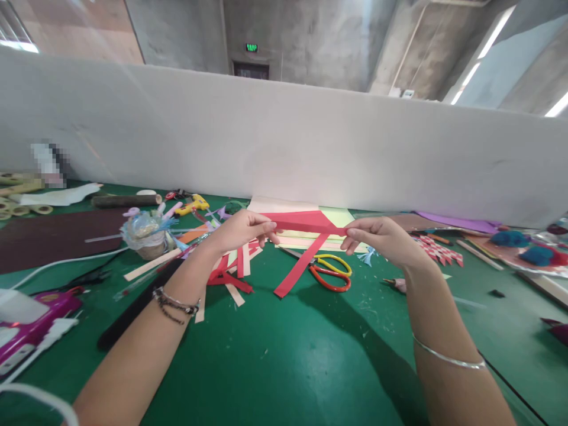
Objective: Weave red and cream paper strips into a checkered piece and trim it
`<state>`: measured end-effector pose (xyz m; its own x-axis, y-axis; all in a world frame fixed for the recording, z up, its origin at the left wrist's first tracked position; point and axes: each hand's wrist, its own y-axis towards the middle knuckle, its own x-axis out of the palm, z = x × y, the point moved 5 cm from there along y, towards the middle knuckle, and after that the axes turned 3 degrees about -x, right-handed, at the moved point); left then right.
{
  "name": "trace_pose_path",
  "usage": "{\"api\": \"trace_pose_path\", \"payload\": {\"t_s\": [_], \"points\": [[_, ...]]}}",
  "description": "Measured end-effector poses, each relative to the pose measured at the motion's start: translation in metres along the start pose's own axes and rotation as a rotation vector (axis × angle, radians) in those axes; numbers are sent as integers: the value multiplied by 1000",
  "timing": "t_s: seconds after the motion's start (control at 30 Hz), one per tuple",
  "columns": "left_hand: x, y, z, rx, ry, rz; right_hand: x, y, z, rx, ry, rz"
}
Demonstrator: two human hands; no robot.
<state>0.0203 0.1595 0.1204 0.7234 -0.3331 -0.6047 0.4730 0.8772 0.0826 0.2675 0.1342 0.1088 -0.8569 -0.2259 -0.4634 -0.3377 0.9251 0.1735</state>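
A red paper strip [302, 222] is stretched level between my two hands above the green table. My left hand [251, 229] pinches its left end between thumb and fingers. At the other end, my right hand [368, 232] grips the narrower, folded part. Another red length [302, 266] slants down to the left from near the right end. Scissors [331, 273] with yellow and red handles lie beyond and below the strip. More red and pale strips [231, 278] are heaped below my left hand. Sheets of pale paper [335, 216] lie behind the strip.
Left of my arm are a small wrapped pot [148, 234], a yellow glue gun [193, 205], a black rod and a purple device [39, 322] with white cables. To the right lie a woven red-and-white piece [439, 249] and blue pompoms [510, 238]. A white partition [284, 142] stands behind.
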Motion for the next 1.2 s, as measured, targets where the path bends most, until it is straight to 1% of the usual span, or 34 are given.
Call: {"api": "trace_pose_path", "payload": {"t_s": [0.17, 0.4, 0.7, 0.9, 1.0, 1.03, 1.1, 1.2], "points": [[-1, -2, 1, -5, -17, 5, -1, 0, 4, 13, 21, -3], [-2, 0, -2, 19, -14, 6, -2, 2, 0, 15, -28, 59], [-3, 0, -2, 36, -31, 10, -4, 0, -3, -98, -154, 89], [0, -1, 1, 26, -110, -8, -7, -1, -4, -213, -72, 184], [0, -2, 0, 20, -123, -4, -7, -1, -5, -231, -25, 213], [-1, -2, 0, 21, -111, 4, -7, -1, -5, -215, -25, 203], [-2, -2, 0, 13, -59, 18, -4, 0, -6, -167, -75, 130], [0, -5, 5, 13, 54, 27, 5, 0, -14, -146, -257, 9]]}}
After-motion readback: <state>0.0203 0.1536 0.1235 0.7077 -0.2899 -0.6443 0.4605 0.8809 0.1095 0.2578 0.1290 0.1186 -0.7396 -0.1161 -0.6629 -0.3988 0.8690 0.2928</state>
